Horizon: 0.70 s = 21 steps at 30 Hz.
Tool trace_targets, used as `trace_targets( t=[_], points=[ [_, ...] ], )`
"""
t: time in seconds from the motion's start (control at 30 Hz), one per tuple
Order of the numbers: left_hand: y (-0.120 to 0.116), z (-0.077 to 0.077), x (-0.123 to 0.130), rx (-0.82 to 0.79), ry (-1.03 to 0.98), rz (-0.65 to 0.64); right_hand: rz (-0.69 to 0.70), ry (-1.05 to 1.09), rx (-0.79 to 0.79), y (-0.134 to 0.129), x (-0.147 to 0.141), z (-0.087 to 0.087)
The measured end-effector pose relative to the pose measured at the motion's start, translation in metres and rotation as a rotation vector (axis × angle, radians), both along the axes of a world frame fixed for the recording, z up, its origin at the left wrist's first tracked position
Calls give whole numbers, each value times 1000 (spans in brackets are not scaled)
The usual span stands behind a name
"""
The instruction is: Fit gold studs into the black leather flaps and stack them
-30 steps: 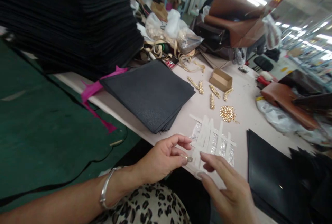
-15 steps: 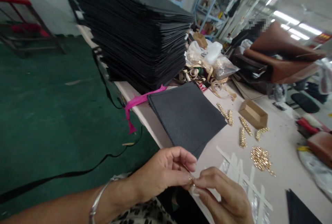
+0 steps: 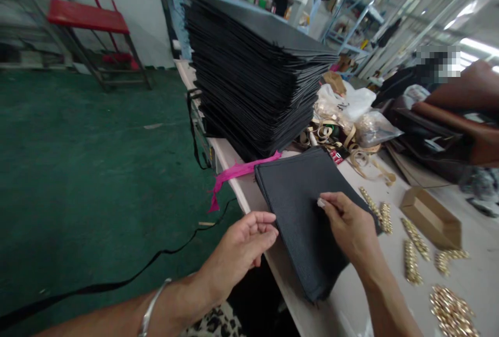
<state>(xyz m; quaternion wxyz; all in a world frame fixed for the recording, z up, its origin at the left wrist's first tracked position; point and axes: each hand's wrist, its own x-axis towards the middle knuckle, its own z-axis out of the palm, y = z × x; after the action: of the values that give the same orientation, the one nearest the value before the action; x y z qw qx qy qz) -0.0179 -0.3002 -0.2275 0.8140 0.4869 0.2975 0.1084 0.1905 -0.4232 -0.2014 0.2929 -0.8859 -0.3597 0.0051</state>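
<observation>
My right hand [image 3: 349,222] is over the stack of dark leather-like sheets [image 3: 296,191], its thumb and forefinger pinched on a small whitish piece [image 3: 320,202] too small to name. My left hand [image 3: 249,238] is beside the stack's near left edge, fingers loosely curled and the thumb a little apart from the forefinger. Nothing shows between them. To the right of the sheets lie gold-coloured strips [image 3: 412,261] in short rows and a heap of loose small gold pieces [image 3: 452,311].
A tall pile of black sheets [image 3: 257,77] stands at the table's far left. A pink strip [image 3: 241,169] hangs over the edge. Plastic bags [image 3: 376,128], an open cardboard box [image 3: 431,217] and brown bags [image 3: 460,118] are to the right. A red stool [image 3: 88,17] stands on the green floor.
My hands have come apart. The right hand moved up over the dark sheets with the whitish piece. The gold piece seen between my fingers is out of sight. The view has swung left.
</observation>
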Motion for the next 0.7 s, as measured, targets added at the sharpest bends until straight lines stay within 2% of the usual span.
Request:
trace_targets(
  t=[0.1,0.23,0.33,0.43,0.57,0.63,0.7],
  points=[
    [1,-6,2,-27,4,3,33,18,-23,-7,-7,-3],
    [-1,-17,3,-101,-41,62,68,227,36,-22,-22,-8],
    [-4,-19,3,-89,-32,21,93,334,89,-25,-31,-11],
    [-5,-13,5,-27,-91,-2,114,363,111,-23,-35,-11],
    [1,6,18,-168,-267,-83,80,491,130,-17,-30,-8],
    [5,13,30,-183,-238,-132,55,561,155,-15,-27,-6],
    [7,15,43,-156,-111,-133,27,595,183,-13,-25,-5]
  ],
)
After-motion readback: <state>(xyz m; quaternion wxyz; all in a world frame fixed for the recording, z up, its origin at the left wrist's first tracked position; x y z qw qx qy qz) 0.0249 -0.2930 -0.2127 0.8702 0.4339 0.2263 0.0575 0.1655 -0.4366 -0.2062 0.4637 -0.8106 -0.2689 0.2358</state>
